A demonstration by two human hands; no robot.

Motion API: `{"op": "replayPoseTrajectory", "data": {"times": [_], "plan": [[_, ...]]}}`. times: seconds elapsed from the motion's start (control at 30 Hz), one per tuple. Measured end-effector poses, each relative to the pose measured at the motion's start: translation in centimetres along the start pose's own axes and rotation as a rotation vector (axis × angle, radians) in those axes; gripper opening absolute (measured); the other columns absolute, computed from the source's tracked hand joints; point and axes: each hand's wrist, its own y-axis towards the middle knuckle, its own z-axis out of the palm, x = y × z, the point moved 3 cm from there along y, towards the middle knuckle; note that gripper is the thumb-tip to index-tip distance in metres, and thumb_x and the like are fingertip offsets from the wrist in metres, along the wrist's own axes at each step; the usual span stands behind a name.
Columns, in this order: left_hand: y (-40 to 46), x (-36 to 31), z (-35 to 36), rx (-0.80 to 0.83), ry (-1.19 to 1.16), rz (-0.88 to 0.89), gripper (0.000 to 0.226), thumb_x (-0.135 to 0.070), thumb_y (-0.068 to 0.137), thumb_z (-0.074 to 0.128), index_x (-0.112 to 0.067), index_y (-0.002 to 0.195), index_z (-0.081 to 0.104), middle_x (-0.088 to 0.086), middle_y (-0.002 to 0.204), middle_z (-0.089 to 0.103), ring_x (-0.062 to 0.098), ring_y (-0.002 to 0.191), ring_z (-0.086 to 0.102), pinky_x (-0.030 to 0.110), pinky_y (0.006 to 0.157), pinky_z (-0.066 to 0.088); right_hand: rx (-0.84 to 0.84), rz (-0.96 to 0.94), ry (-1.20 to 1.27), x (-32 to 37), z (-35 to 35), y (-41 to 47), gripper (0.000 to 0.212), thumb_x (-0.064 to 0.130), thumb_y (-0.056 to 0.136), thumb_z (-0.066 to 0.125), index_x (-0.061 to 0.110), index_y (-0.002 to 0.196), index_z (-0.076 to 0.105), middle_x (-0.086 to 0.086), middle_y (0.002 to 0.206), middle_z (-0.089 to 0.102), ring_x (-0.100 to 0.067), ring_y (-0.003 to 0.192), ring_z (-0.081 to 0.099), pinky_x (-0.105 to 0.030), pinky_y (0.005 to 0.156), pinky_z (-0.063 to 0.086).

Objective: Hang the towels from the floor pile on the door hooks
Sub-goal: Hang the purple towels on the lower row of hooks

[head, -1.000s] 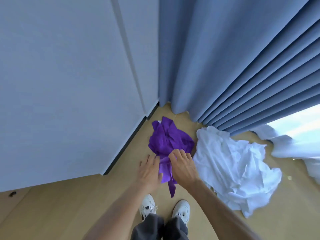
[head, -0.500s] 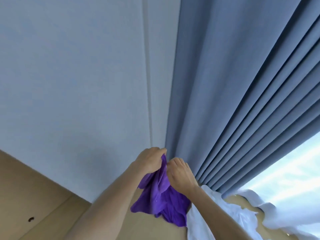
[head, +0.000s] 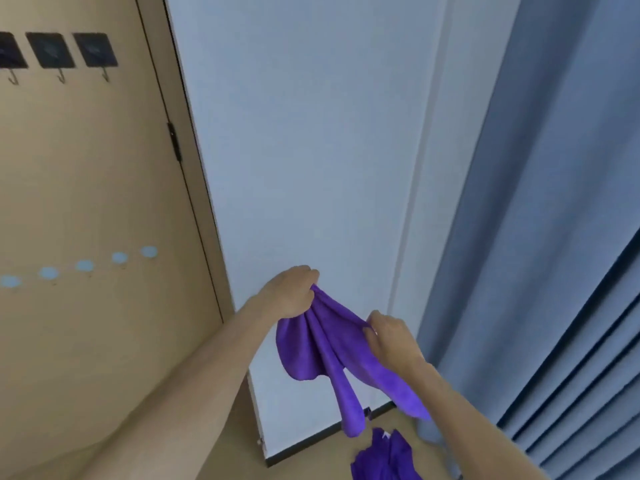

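Observation:
A purple towel hangs in the air in front of the pale wall, held along its top edge. My left hand grips its upper left corner, and my right hand pinches the edge further right and lower. More purple cloth lies on the floor below. Three black square hooks sit high on the tan door at the upper left, all bare.
A row of pale blue round dots crosses the door at mid height. A white wall panel stands between door and blue curtain, which fills the right side. The wood floor shows at the bottom.
Both hands lifted the purple towel off the floor pile and raised it. They have spread apart along its edge, and the view turned left and up, bringing the door and hooks in.

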Motion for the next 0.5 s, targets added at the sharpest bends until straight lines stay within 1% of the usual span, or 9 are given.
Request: {"op": "replayPoseTrajectory", "data": {"times": [0.03,0.1,0.17,0.2,0.27,0.3,0.4,0.5], "plan": [[-1.1,1.8,-0.8,0.012,0.015,-0.060,0.012,-0.002,0.089,0.035,-0.010,0.087,0.044,0.008,0.099,0.049,0.025,0.089,0.049,0.029,0.071,0.036,0.022,-0.026,0.045,1.0,-0.7,0.6,0.016,0.018,0.095,0.043,0.004,0.095,0.051,-0.015,0.087,0.065,-0.037,0.081,0.058,-0.035,0.066,0.033],[-3.4,4.7,-1.6,0.008,-0.010,-0.160,0.018,0.005,0.082,0.037,-0.011,0.086,0.045,0.005,0.096,0.048,0.023,0.085,0.048,0.031,0.068,0.038,0.043,-0.112,0.137,4.2,-2.0,1.6,0.013,0.018,0.094,0.048,0.005,0.094,0.048,-0.014,0.082,0.063,-0.036,0.079,0.058,-0.035,0.065,0.036],[-5.5,6.6,-1.7,-0.043,-0.158,-0.214,0.030,0.009,0.077,0.037,-0.016,0.088,0.051,0.003,0.096,0.054,0.024,0.088,0.054,0.035,0.071,0.048,0.066,-0.217,0.201,8.6,-2.9,2.7,0.012,0.018,0.094,0.050,0.010,0.088,0.043,-0.006,0.075,0.056,-0.032,0.072,0.054,-0.033,0.063,0.036],[-6.6,7.2,-1.6,-0.073,-0.249,-0.232,0.033,0.008,0.077,0.038,-0.017,0.090,0.055,0.002,0.097,0.058,0.023,0.089,0.057,0.034,0.075,0.051,0.075,-0.267,0.222,11.1,-3.1,3.1,0.013,0.018,0.094,0.050,0.012,0.086,0.041,-0.003,0.073,0.053,-0.028,0.068,0.050,-0.031,0.061,0.035],[-8.5,8.3,-1.4,-0.115,-0.361,-0.254,0.031,0.002,0.081,0.042,-0.018,0.097,0.059,0.001,0.093,0.062,0.020,0.085,0.059,0.030,0.075,0.051,0.093,-0.362,0.240,16.1,-3.3,3.8,0.014,0.019,0.094,0.050,0.013,0.086,0.040,0.000,0.072,0.050,-0.022,0.064,0.045,-0.028,0.059,0.033],[-9.4,9.1,-1.4,-0.134,-0.401,-0.264,0.027,0.000,0.082,0.044,-0.017,0.096,0.059,0.001,0.087,0.061,0.019,0.081,0.057,0.029,0.073,0.050,0.109,-0.402,0.241,18.4,-3.1,4.1,0.014,0.018,0.094,0.049,0.012,0.086,0.040,0.001,0.072,0.050,-0.020,0.064,0.045,-0.027,0.058,0.033],[-12.9,12.5,-2.9,-0.197,-0.476,-0.335,0.023,0.000,0.084,0.046,-0.021,0.078,0.054,-0.002,0.074,0.053,0.017,0.070,0.050,0.027,0.063,0.043,0.134,-0.482,0.262,24.4,-2.1,4.6,0.013,0.018,0.093,0.050,0.011,0.086,0.043,-0.001,0.075,0.052,-0.019,0.065,0.046,-0.025,0.057,0.034],[-17.2,16.9,-5.4,-0.255,-0.428,-0.419,0.023,-0.001,0.082,0.047,-0.019,0.068,0.050,-0.004,0.066,0.050,0.012,0.061,0.045,0.024,0.057,0.038,0.183,-0.506,0.326,29.8,-0.7,4.8,0.015,0.019,0.090,0.055,0.010,0.085,0.045,-0.002,0.076,0.052,-0.017,0.067,0.046,-0.024,0.059,0.034]]}}
